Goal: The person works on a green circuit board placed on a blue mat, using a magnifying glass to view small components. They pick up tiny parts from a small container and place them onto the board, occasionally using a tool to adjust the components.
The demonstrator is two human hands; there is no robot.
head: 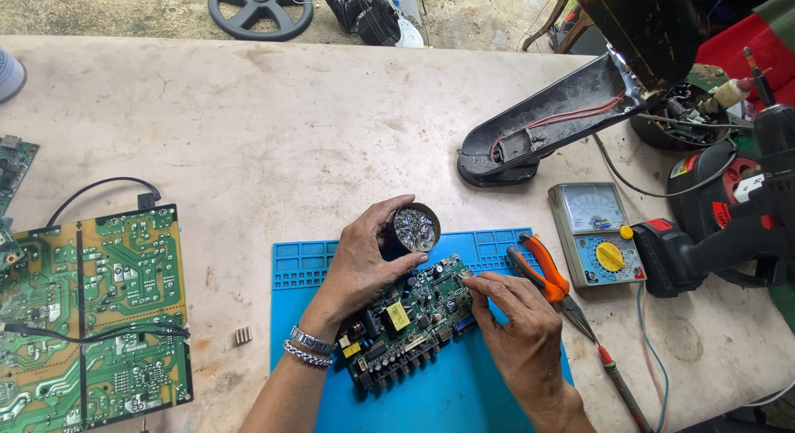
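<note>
Under both hands (364,259) lies circuit board (410,321).

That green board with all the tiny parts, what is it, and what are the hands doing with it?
This one picture comes from a camera on the person's head, looking down. The small green circuit board lies on a blue rubber work mat on a pale table. The left hand holds a round black torch with a shiny front over it. The right hand touches the board's edge with its fingertips. Nearby lie orange-handled pliers, a grey meter with a yellow dial and a bigger green circuit board.
</note>
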